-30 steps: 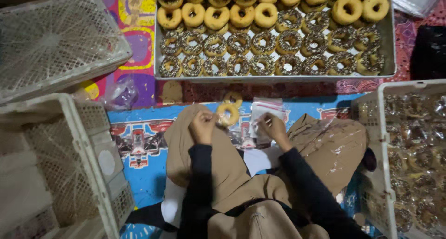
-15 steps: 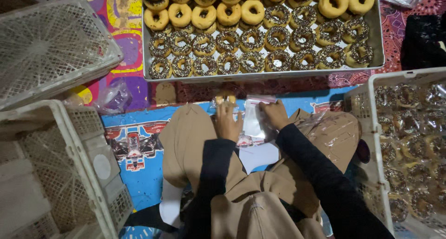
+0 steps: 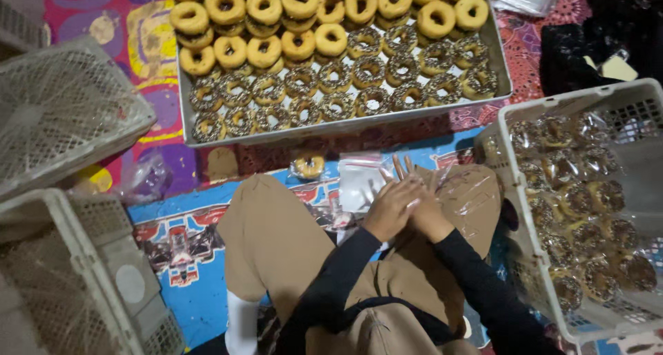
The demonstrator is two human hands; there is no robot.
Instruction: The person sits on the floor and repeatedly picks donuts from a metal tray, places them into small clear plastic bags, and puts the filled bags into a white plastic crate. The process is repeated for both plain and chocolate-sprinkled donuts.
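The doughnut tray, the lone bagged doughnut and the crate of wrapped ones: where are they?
doughnut tray (image 3: 507, 85): head view, right metal rim.
bagged doughnut (image 3: 309, 166): head view, its middle.
crate (image 3: 577, 101): head view, white top rim.

Floor is covered by a patterned mat: blue with race-car print near the sitter, pink/purple/yellow pattern toward the far edge. Directly on it:
- metal tray of ring doughnuts at the far edge, plain ones at the back, sprinkled ones in front
- one bagged doughnut just in front of the tray
- clear plastic bags beside it, toward the right
- white crate of wrapped doughnuts along the right edge
- white lattice crates stacked/tilted along the left edge
- crumpled plastic near the left crates
- dark cloth in the far right corner
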